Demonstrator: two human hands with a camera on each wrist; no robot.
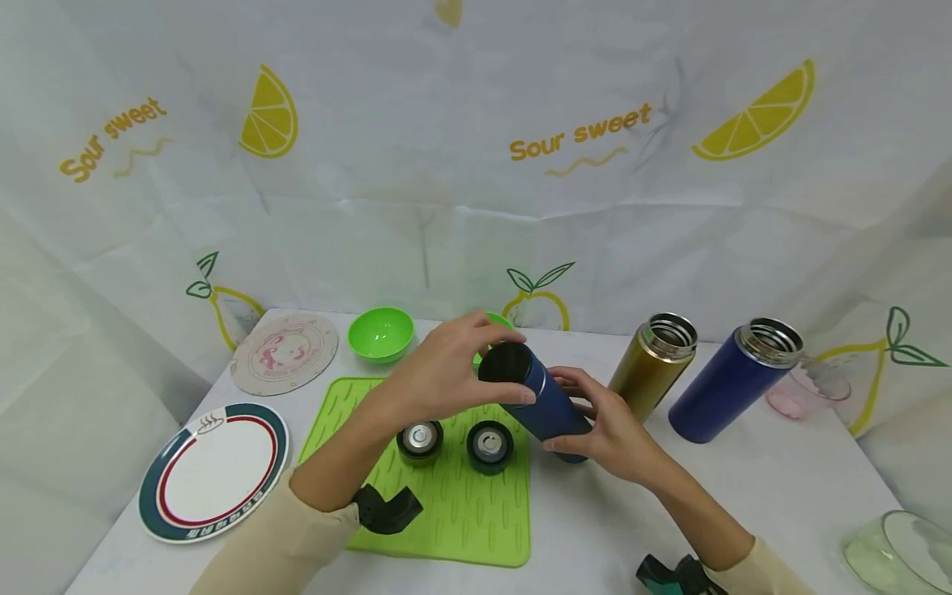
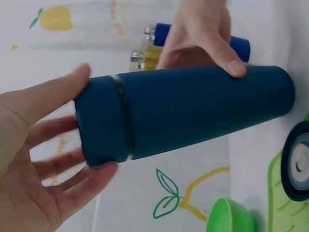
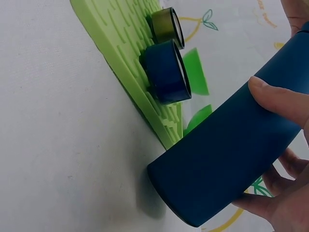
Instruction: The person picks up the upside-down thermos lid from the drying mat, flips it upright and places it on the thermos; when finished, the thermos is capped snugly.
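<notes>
Both hands hold a dark blue thermos bottle (image 1: 552, 406), tilted with its lidded top toward the left and its base low over the white table. My left hand (image 1: 439, 369) has thumb and fingers around the lid (image 2: 99, 121), above a thin metallic ring. The right hand (image 1: 611, 427) grips the lower body, thumb across the near side (image 3: 227, 150). Left of the bottle, a gold-rimmed lid (image 1: 420, 440) and a blue lid (image 1: 490, 446) lie upside down on a green ridged mat (image 1: 446, 512).
A gold bottle (image 1: 649, 368) and a bright blue bottle (image 1: 725, 392), both lidless, stand at the right. Behind the mat are green bowls (image 1: 381, 333). A rimmed plate (image 1: 216, 471) and a round patterned board (image 1: 285, 354) lie left. Clear glasses (image 1: 900, 549) stand far right.
</notes>
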